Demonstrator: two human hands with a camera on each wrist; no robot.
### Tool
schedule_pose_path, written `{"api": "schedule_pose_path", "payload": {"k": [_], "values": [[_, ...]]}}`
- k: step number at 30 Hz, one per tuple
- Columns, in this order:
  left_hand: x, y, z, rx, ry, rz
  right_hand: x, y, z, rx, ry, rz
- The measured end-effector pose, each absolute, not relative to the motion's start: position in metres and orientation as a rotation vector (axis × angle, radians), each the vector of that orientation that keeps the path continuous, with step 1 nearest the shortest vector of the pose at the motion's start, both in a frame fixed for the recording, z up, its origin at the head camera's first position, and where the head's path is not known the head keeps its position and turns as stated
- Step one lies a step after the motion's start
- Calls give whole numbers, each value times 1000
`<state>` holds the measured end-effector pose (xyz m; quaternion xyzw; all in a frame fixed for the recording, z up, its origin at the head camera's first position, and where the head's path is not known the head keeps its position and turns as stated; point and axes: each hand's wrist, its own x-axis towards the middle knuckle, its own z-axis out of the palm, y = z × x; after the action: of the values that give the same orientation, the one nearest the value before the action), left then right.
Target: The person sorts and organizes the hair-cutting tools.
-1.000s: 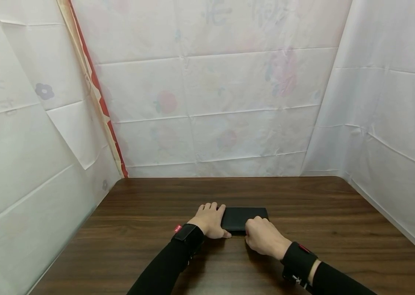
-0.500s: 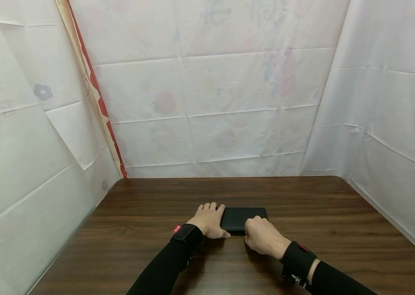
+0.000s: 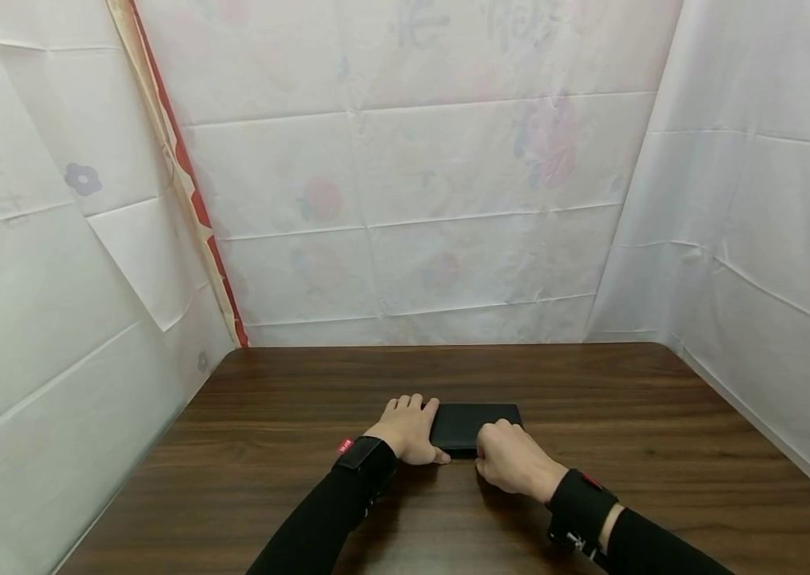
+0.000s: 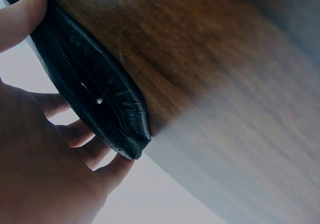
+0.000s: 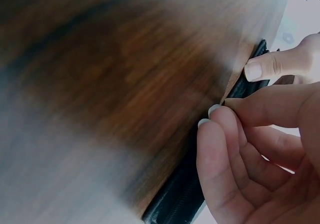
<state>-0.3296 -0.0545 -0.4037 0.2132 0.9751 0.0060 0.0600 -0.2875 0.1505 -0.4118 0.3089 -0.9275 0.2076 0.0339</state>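
A flat black zip pouch [image 3: 473, 423] lies on the brown wooden table. The left hand [image 3: 407, 431] holds its left end, thumb [image 4: 22, 16] at the near corner and fingers along the far side. In the left wrist view, the zipper [image 4: 75, 66] runs along the pouch's end, with a small pale spot on it. The right hand [image 3: 516, 461] pinches at the near edge, right of the left thumb; its thumb and fingertips [image 5: 215, 109] meet at the zipped side. I cannot tell what small part sits between them. Zipper teeth [image 5: 180, 209] show beyond the right fingers.
White printed sheets [image 3: 419, 208] hang behind the table and on both sides. A red-and-cream strip [image 3: 189, 176] runs down the left rear corner. Both wrists wear black bands [image 3: 582, 508], and dark sleeves cover the forearms.
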Motion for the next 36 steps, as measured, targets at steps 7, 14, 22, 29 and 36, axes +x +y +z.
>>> {"api": "schedule_pose_path", "payload": {"k": [7,14,22,29,36], "values": [[-331,-54,-405,636,2951,12,-288,149,-412,940,-2860,639],[-332,-54,-404,626,2944,21,-289,149,-413,931,-2863,628],[-332,-55,-403,633,2943,31,-289,149,-412,952,-2852,632],[-332,-55,-403,637,2945,26,-290,148,-412,954,-2851,625],[-331,-54,-403,634,2948,27,-289,148,-413,951,-2858,661]]}}
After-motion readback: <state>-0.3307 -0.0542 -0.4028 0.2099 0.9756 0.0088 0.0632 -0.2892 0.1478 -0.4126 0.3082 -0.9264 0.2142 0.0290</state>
